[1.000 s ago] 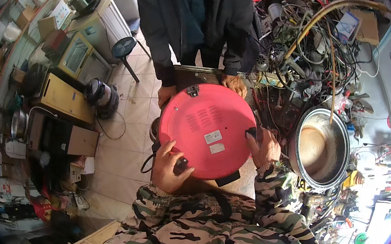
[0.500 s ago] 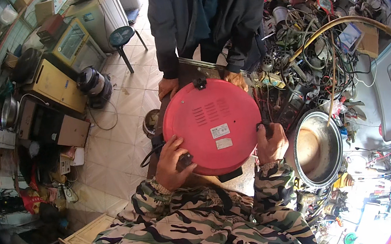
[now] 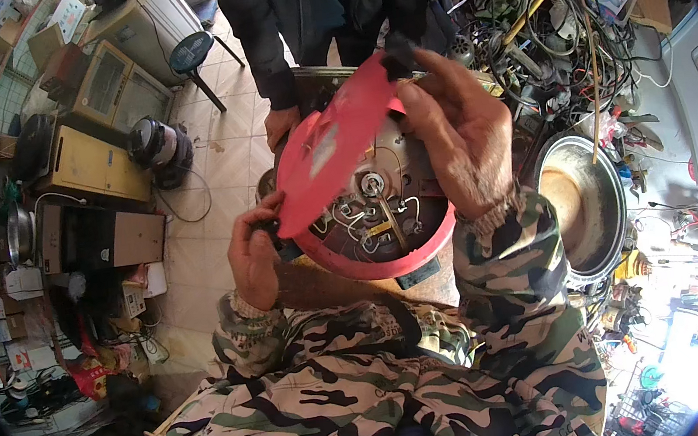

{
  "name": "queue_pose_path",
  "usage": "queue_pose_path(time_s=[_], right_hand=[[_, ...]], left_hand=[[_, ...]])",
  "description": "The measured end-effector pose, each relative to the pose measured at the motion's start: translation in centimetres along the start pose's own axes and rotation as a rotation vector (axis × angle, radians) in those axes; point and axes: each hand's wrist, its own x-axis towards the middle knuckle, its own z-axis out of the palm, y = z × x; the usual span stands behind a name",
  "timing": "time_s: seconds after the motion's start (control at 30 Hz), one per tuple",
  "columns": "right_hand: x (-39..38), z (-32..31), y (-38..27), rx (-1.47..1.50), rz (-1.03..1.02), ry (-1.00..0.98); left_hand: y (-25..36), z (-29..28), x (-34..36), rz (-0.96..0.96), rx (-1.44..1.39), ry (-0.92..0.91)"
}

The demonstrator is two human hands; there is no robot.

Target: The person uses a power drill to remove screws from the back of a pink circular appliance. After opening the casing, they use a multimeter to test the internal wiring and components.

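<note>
With the red base (image 3: 373,266) taken as the clock's centre and 12 o'clock pointing away from the wearer, a round red cover (image 3: 347,125) is held at a steep tilt above it. The cover slants from about 7 o'clock at its near end up to 1 o'clock at its far end; whether its near edge touches the base cannot be told.

The left hand (image 3: 254,261), at 8 o'clock, has its grip pinched between thumb and fingers on a dark piece at the cover's near end. The right hand (image 3: 466,132), at 2 o'clock, has its grip closed round the dark piece at the far end, palm turned toward the cover.

The base sits on the brown counter (image 3: 314,289), its inside exposed: white wires (image 3: 358,217) curl about a round metal fitting (image 3: 372,183) near the middle. A black tab (image 3: 415,275) sticks out at about 5 o'clock.

Another person's hand (image 3: 282,125) is near the base between 10 and 11 o'clock. Farther out in that direction stands a dark stool (image 3: 191,52). A big metal pot (image 3: 562,199) is between 3 and 4 o'clock, and a heap of cables (image 3: 538,43) lies toward 2 o'clock.
</note>
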Motion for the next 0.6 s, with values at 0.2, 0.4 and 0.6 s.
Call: queue_pose_path(time_s=[0.2, 0.4, 0.6], right_hand=[[3.1, 1.4, 0.0, -0.183, -0.180, -0.132], [4.0, 1.9, 0.6, -0.129, -0.212, -0.222], [-5.8, -3.2, 4.5, -0.124, 0.229, 0.142]], left_hand=[[1.2, 0.1, 1.4, 0.166, 0.103, 0.012], [1.2, -1.0, 1.6, 0.055, 0.241, 0.218], [0.7, -2.8, 3.1, 0.112, 0.281, 0.240]])
